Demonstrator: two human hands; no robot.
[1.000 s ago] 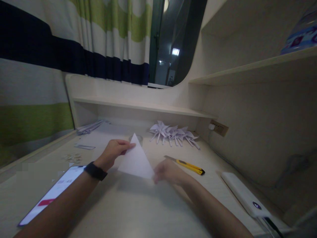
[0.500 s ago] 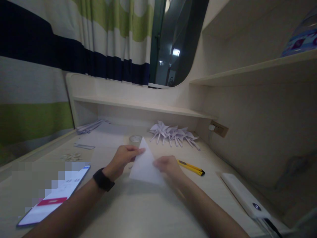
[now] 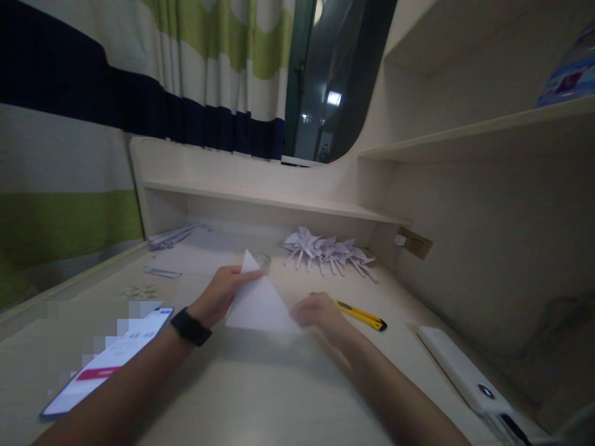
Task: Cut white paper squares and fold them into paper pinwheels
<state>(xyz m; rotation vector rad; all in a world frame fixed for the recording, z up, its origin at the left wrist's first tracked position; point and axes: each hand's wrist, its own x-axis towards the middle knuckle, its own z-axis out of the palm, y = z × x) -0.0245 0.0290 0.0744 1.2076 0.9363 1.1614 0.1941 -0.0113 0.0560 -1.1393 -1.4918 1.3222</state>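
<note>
- The left hand [image 3: 222,293] pinches the white paper triangle [image 3: 257,301] near its top point, thumb on one side and fingers on the other.
- The right hand [image 3: 317,313] holds the low right corner of the paper, with its fingers curled on the edge.
- The paper is in the middle of the table [image 3: 260,390], right in front of the person. Its top point tips up off the table and its bottom edge is down low by the table.
- The paper looks very light and thin. I think it bends easily, and a hard squeeze would leave a crease that will not go away.
- It looks smooth, so it could slip on the table. Holding it at two corners, one for each hand, looks like the best way to keep it still.
- The edges and points are the good spots to hold. The flat middle would just bend.
- A yellow knife [image 3: 360,314] lies just beside the right hand, on the table.
- A pile of folded paper shapes [image 3: 328,251] sits farther back, near the low shelf [image 3: 269,199].
- A phone [image 3: 109,361] with a lit screen lies by the left arm, and a black watch [image 3: 190,326] is on that wrist.
- A long white box [image 3: 460,371] lies at the right, well apart from the hands.
</note>
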